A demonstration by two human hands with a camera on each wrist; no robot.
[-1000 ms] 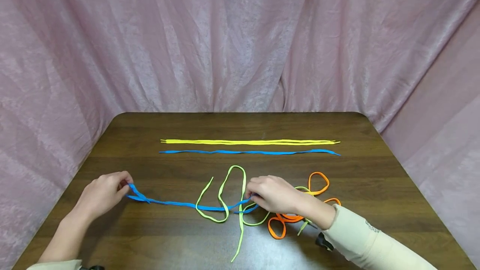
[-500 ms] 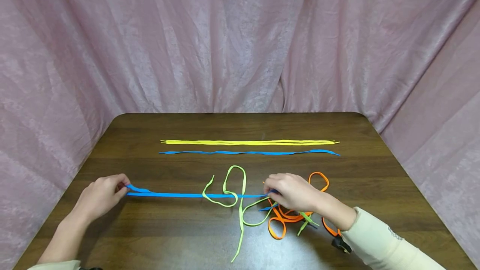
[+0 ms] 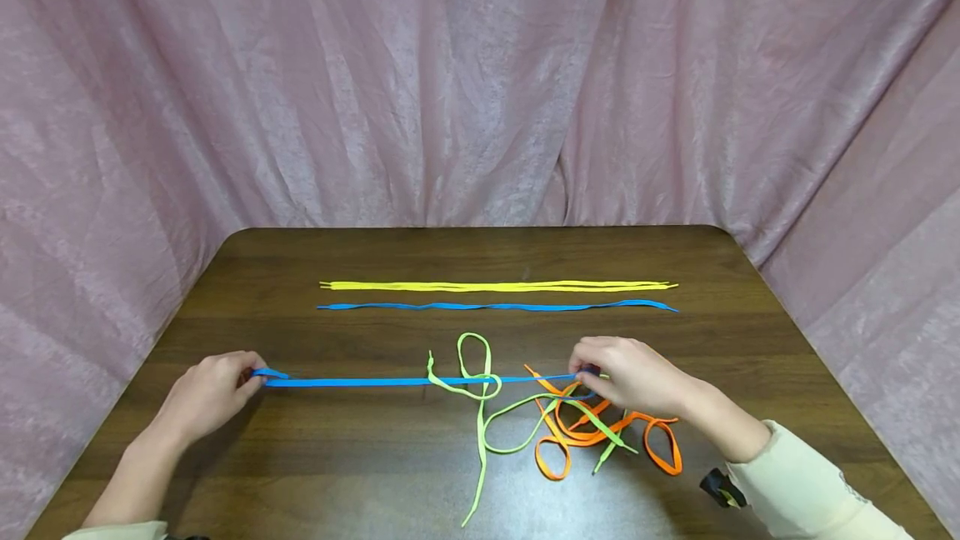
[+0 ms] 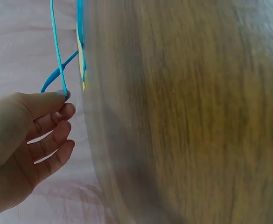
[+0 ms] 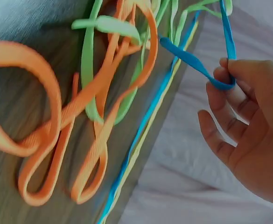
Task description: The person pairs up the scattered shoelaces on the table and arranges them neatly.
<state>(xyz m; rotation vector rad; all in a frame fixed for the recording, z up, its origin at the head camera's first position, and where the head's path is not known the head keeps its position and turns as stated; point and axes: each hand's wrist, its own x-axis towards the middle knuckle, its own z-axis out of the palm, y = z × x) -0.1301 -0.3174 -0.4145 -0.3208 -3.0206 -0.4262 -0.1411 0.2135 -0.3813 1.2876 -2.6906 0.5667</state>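
Observation:
A blue shoelace (image 3: pixel 352 382) stretches straight between my two hands over the table. My left hand (image 3: pixel 213 390) pinches it near the left side; a short blue length doubles back there. In the left wrist view, thumb and forefinger hold the lace, the other fingers loosely bent. On the right, my right hand (image 3: pixel 630 373) pinches the lace between thumb and fingers, a loose blue tail hanging from the grip, plain in the right wrist view. Light green shoelaces (image 3: pixel 482 440) cross the blue one mid-span, one curling over it. Orange shoelaces (image 3: pixel 551 473) lie tangled with green below my right hand.
Farther back on the brown table (image 3: pixel 337 473), yellow shoelaces (image 3: pixel 495 286) lie straight side by side, with another blue shoelace (image 3: pixel 465 307) parallel in front of them. A pink curtain (image 3: pixel 480 82) hangs behind and at the sides.
My right hand has moved right and slightly away from me, drawing the slack blue shoelace straight. The green lace's upper end has shifted right with it. My left hand has barely moved.

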